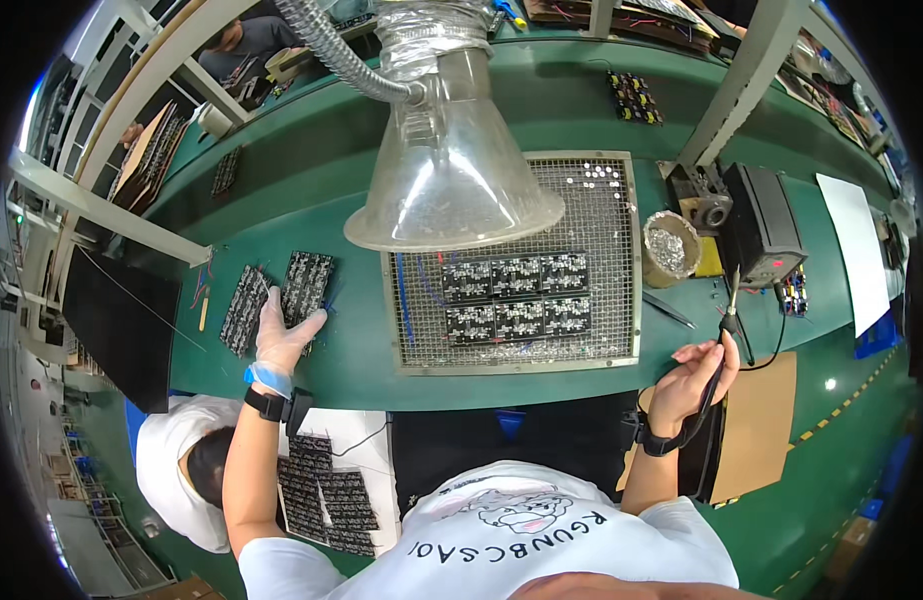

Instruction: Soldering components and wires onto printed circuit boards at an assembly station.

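At the left of the green surface (356, 350), in the head view, two dark circuit boards lie side by side, slightly askew: a left board (245, 310) and a right board (308, 285). The gloved left grip (278, 345) is at their near ends, index finger over the gap between them, thumb spread by the right board's near corner. Whether it pinches that board, I cannot tell. The boards look light, stiff and fragile, crowded with small parts; the long edges seem the safest hold, and the smooth glove might slip.

At the right, the bare right grip (686, 385) is closed around a soldering iron (728, 323), its tip pointing away, beside a black box (766, 225). The iron looks light and rigid, best held by its handle, since the tip may be hot.

Between the hands, well apart from both, two rows of boards (518, 318) rest on a mesh tray (634, 270).
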`<state>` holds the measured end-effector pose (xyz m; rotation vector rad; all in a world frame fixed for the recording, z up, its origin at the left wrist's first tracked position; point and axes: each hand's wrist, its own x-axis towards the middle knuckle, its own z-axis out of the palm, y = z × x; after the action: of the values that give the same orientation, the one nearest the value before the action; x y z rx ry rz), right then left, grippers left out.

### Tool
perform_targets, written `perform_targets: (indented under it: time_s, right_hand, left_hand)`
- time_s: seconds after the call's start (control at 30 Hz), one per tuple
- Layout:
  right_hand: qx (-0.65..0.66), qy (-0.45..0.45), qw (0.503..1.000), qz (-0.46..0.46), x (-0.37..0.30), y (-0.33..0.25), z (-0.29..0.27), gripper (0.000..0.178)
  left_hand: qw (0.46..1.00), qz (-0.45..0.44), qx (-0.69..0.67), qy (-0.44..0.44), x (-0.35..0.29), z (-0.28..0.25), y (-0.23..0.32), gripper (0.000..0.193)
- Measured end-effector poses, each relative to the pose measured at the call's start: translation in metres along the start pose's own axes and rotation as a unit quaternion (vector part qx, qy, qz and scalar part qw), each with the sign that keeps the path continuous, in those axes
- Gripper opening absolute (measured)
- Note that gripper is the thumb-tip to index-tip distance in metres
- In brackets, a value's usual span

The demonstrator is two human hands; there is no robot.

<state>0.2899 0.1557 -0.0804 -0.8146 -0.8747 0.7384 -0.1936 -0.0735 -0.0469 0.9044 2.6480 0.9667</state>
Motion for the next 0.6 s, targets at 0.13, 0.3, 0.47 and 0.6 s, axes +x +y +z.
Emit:
perform_targets:
  time_s: [0.13, 0.3, 0.47, 0.6]
  right_hand:
    - [0.010, -0.012, 1.000, -0.001, 0.001, 0.001, -0.002, 0.022]
    - [0.034, -0.005, 0.999, 0.008, 0.002, 0.000, -0.004, 0.022]
    - [0.003, 0.010, 1.000, 0.015, 0.001, -0.001, -0.004, 0.024]
    - [-0.024, 0.005, 1.000, 0.009, 0.002, -0.001, -0.004, 0.026]
  left_hand:
    - [0.998, 0.026, 0.054, -0.007, -0.001, 0.000, -0.008, 0.108]
    - [0.993, 0.071, 0.090, 0.006, -0.005, 0.001, -0.007, 0.110]
    - [0.998, 0.042, 0.046, 0.021, -0.032, -0.002, 0.020, 0.099]
    - [0.966, -0.020, -0.257, -0.035, -0.064, -0.006, 0.050, 0.094]
